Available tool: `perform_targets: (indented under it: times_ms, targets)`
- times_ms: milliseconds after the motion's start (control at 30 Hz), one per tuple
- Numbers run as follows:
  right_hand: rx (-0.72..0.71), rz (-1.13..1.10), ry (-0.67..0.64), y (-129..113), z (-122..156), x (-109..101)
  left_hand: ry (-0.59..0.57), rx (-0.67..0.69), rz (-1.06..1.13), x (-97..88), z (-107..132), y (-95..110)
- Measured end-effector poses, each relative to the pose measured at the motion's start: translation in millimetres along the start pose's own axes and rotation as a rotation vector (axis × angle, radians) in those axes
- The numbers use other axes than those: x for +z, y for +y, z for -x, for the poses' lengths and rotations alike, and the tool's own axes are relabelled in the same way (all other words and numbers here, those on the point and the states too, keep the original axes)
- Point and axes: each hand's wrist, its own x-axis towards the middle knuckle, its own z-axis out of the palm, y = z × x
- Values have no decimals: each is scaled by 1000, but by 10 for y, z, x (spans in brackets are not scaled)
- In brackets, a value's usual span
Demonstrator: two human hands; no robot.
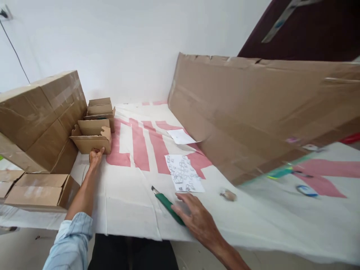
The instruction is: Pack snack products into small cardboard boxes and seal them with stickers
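Note:
At the left, my left hand (96, 157) is closed at the lower front edge of a small open-topped cardboard box (91, 144), its fingers curled against the board. The box rests on the cloth with its flaps up. My right hand (197, 217) is low in the middle, fingers apart, its thumb at the handle of a green utility knife (168, 206). That knife lies on the cloth with its blade tip pointing away to the left. Just beyond the right hand is a printed sheet of paper (184, 174).
More small open boxes (99, 108) stand behind the first. Large taped cartons (42, 116) line the left, with closed boxes (39, 191) in front. A big cardboard panel (253, 108) leans across the right. A white paper (182, 137) and a tape roll (307, 191) lie on the cloth (126, 202).

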Motion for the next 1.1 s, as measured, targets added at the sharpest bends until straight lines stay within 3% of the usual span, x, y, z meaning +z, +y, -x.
perform_targets:
  times_ms: [133, 233, 333, 400, 500, 600, 700, 867, 967, 1100]
  targets:
    - [-76, 139, 47, 86, 211, 212, -46, 120, 30, -107, 427, 184]
    - [-145, 201, 89, 109, 277, 300, -140, 256, 56, -436, 1009, 228]
    - [-196, 249, 137, 158, 347, 352, -262, 472, 25, -1065, 1553, 255]
    - [-226, 251, 173, 193, 382, 375, -298, 585, -124, -1587, 1755, 265]
    - [-256, 245, 212, 204, 399, 392, -374, 597, -354, -2298, 1758, 182]
    - [-242, 255, 222, 152, 382, 389, -460, 489, -555, -2695, 1518, -44]
    - [-196, 249, 221, 85, 348, 375, -455, 420, -724, -2790, 1252, -296]
    - [-128, 242, 190, 24, 305, 361, -410, 495, -796, -2760, 1089, -469]
    - [-101, 270, 178, 8, 288, 361, -372, 551, -819, -2646, 1191, -399]
    - [-123, 274, 180, 27, 270, 369, -396, 690, -753, -2287, 1560, -175]
